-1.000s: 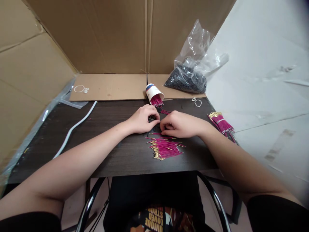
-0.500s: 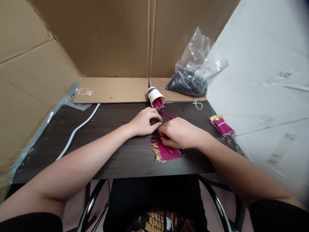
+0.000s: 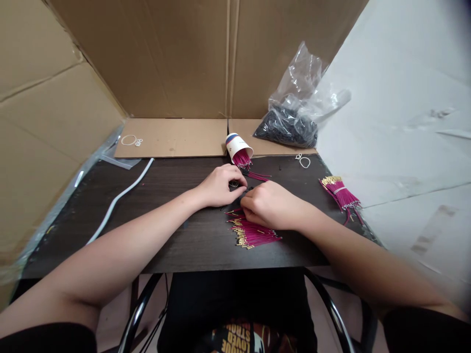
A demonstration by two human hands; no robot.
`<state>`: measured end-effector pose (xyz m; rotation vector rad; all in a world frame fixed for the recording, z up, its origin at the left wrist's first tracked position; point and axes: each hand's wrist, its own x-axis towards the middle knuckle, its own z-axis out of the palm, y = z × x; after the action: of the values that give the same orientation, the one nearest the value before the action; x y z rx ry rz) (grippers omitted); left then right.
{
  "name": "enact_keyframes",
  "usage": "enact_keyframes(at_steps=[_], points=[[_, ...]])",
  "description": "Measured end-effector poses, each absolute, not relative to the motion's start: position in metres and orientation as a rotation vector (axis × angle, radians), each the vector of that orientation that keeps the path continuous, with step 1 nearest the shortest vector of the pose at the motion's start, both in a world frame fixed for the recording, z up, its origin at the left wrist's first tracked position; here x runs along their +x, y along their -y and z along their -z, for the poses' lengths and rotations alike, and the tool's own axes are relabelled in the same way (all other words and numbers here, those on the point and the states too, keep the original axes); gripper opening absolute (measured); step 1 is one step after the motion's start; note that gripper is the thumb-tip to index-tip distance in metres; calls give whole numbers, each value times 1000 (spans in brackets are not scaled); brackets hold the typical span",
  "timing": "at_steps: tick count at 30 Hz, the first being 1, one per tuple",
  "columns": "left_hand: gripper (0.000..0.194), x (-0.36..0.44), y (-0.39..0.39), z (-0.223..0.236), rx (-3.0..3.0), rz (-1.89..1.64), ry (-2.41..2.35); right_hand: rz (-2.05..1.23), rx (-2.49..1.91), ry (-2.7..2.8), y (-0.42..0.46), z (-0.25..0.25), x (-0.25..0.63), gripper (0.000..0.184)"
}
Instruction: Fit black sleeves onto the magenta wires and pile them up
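Head view: holding the left hand [image 3: 222, 186] half-curled near the tipped cup [image 3: 236, 145], the right hand [image 3: 268, 206] bunched at the far edge of the pink wires [image 3: 258, 236], piled on the table [image 3: 176, 245]; can't tell whether gripping anything.

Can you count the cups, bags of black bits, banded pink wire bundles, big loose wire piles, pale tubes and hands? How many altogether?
Paper cup: 1
Bag of black bits: 1
Banded wire bundle: 1
Loose wire pile: 1
Pale tube: 1
Left hand and right hand: 2
Total: 7
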<state>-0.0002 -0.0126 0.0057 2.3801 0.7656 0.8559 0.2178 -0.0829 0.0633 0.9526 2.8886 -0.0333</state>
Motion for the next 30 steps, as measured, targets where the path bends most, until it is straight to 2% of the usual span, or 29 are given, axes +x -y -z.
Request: enact_keyframes(at_steps=[5, 10, 15, 27, 30], points=[[6, -1, 13, -6, 2352, -854, -780, 144, 992, -2895, 81, -66, 220, 22], [5, 0, 13, -7, 2331, -845, -800, 367, 1018, -2927, 80, -70, 224, 9], [5, 0, 12, -6, 2334, -840, -803, 453, 1016, -2897, 79, -70, 226, 15], [8, 0, 10, -4, 2336, -833, -809, 249, 996, -2942, 84, -64, 225, 13], [11, -1, 8, -3, 2337, -837, -784, 331, 1111, -3046, 78, -70, 237, 17]])
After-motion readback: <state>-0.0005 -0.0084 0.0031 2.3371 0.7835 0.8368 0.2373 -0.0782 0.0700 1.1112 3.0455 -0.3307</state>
